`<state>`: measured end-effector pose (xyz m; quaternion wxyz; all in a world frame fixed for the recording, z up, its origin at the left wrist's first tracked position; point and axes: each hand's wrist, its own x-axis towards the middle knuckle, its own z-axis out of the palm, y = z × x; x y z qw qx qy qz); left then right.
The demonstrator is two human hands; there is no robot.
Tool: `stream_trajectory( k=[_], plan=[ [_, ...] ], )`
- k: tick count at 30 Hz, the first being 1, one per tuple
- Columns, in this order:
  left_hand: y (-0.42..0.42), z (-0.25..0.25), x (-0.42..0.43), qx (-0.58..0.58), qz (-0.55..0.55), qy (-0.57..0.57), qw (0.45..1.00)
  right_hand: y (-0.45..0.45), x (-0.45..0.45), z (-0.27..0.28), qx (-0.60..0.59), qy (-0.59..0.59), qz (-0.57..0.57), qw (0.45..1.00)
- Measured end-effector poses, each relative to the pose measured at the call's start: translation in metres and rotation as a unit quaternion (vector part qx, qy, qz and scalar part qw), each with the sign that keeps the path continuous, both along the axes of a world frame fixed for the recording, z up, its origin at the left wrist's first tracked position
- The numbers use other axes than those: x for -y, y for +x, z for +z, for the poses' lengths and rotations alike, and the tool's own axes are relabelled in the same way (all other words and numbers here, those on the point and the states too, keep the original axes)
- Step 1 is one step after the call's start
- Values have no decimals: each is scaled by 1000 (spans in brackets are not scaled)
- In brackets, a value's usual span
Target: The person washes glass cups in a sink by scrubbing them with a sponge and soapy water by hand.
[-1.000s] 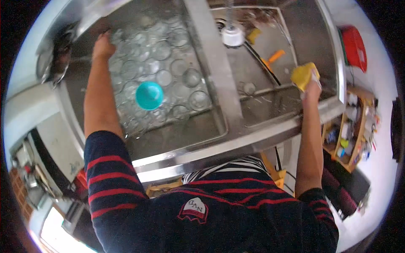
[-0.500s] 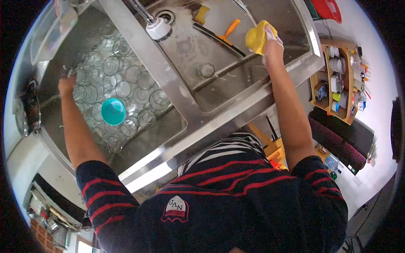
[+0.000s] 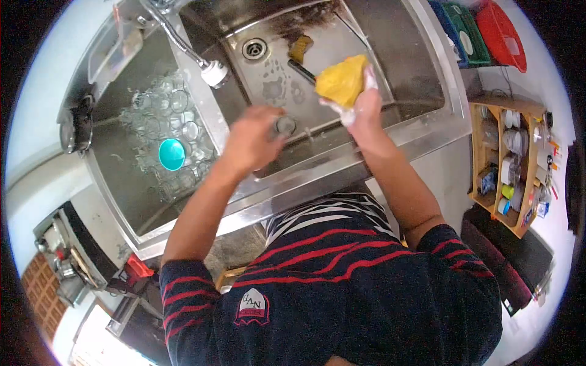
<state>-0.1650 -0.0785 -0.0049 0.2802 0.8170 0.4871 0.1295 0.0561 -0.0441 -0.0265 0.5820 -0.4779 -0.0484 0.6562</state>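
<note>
My right hand grips a soapy yellow cloth, with white suds on the fingers, above the right basin. My left hand is at the near left side of that basin, beside a clear drinking glass on its floor. Motion smears the left fingers, and I cannot tell whether they touch the glass. Many clear glasses stand crowded in the left basin, with a turquoise cup among them. Behind the yellow cloth, a black squeegee is partly hidden.
A worn sponge lies near the drain. The white spray head hangs over the divider between the basins. Red and green trays sit past the right rim, above a wooden shelf with dishes.
My left hand has moved right, from the left basin over the divider to the glass in the right basin. My right hand has brought the yellow cloth lower and left, over the squeegee.
</note>
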Motion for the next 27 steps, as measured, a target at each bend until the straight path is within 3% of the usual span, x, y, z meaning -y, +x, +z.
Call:
stream_trajectory(
  k=[2, 4, 7, 10, 14, 16, 17, 18, 19, 20, 22, 24, 26, 27],
  plan=[
    [32, -41, -1, -78, -17, -57, 995, 6, -3, 2, -59, -13, 20, 998],
    [49, -84, -2, -234, -47, -121, 963, 13, 0, -13, -100, 11, 93, 991],
    [50, -133, -6, -305, -21, -153, 940, 34, -7, -15, -48, 24, 55, 997],
    [52, -140, -24, -340, -61, -183, 920, 75, -20, -10, 25, 26, 22, 999],
    [43, -114, -39, -292, -7, -233, 928, 134, -38, -19, 118, 72, -4, 990],
    [30, -113, -42, -121, 156, -213, 957, 149, -42, -10, 125, 63, -5, 990],
    [28, -107, -43, -120, 160, -212, 957, 154, -45, -10, 133, 59, 1, 989],
    [26, -102, -44, 104, 270, -289, 912, 156, -50, -11, 140, 54, 8, 989],
    [24, -99, -42, 322, 362, -345, 804, 155, -56, -15, 140, 55, 15, 989],
    [24, -95, -40, 322, 368, -345, 801, 150, -63, -19, 74, 55, 18, 996],
    [25, -85, -44, 487, 351, -372, 708, 137, -69, -28, 5, 56, 25, 998],
    [49, -64, -48, 505, 383, -347, 691, 112, -74, -27, -63, 100, 43, 992],
    [70, -45, -48, 585, 356, -367, 629, 85, -66, -8, -54, 101, 35, 993],
    [77, -44, -48, 618, 347, -361, 606, 77, -61, -2, 69, 144, 90, 983]
  ],
)
